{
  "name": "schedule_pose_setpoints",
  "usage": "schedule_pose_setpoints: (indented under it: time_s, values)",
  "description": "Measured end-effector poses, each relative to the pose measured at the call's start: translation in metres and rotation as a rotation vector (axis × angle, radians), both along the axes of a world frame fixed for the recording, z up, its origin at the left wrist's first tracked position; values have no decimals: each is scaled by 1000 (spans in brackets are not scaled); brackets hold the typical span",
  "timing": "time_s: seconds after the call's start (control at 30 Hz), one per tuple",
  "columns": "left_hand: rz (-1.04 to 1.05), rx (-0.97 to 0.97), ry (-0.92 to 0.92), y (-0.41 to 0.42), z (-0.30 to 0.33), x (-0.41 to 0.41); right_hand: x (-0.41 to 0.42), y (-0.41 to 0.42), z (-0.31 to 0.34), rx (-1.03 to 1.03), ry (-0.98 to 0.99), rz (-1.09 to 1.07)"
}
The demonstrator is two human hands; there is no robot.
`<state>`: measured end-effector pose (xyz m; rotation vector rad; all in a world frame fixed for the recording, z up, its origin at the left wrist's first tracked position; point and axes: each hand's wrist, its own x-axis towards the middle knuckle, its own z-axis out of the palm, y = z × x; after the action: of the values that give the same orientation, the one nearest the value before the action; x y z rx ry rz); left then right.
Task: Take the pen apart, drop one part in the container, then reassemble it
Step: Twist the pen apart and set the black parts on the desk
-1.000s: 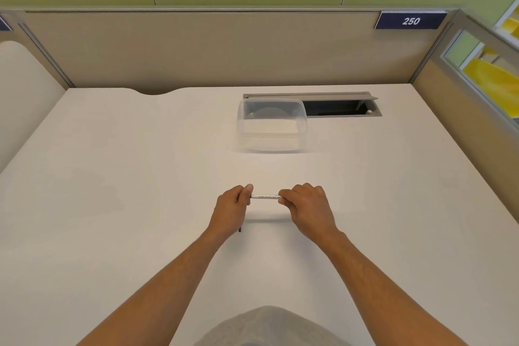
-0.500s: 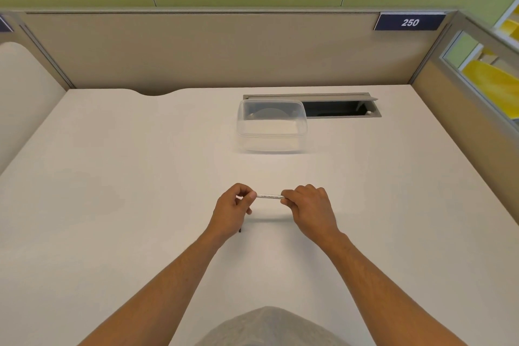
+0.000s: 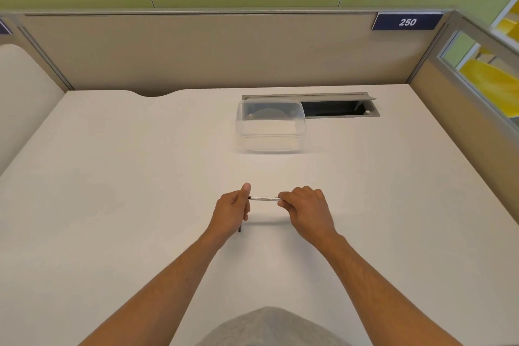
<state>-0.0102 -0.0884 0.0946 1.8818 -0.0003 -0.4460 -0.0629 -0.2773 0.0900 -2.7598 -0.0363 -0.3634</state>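
A thin white pen [image 3: 265,199] with small print on its barrel is held level above the white desk [image 3: 140,191]. My right hand [image 3: 307,209] pinches its right end. My left hand [image 3: 231,212] closes around its left end with the thumb pointing up, and a short dark bit of the pen shows at the fingers. A small dark stick-like piece [image 3: 240,229] pokes out under my left palm; what it is cannot be told. The clear plastic container [image 3: 271,136] stands open farther back, well apart from both hands.
An open grey cable hatch [image 3: 337,108] sits in the desk right behind the container. Beige partition walls [image 3: 196,53] close the back and right side. A curved cutout [image 3: 153,93] marks the rear desk edge at the left.
My left thumb has straightened upward off the pen and a dark end of the pen now shows. Both hands and the pen stay at about the same spot.
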Motion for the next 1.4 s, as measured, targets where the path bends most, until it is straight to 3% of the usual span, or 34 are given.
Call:
schedule_pose_setpoints:
  time_s: [0.17, 0.53, 0.9, 1.2, 1.4]
  values:
    - [-51, -55, -95, 3, 0, -2, 0, -3, 1, 14, -1, -11]
    - [-38, 68, -180, 0, 0, -5, -2, -1, 0, -3, -4, 2]
    - [-31, 40, -62, 3, 3, -3, -2, -1, -1, 6, 1, 23]
    - [-109, -19, -99, 6, -4, -5, -1, -6, 1, 24, 18, 19]
    - [-84, -91, 12, 3, -1, -5, -3, -4, 0, 19, 10, 23]
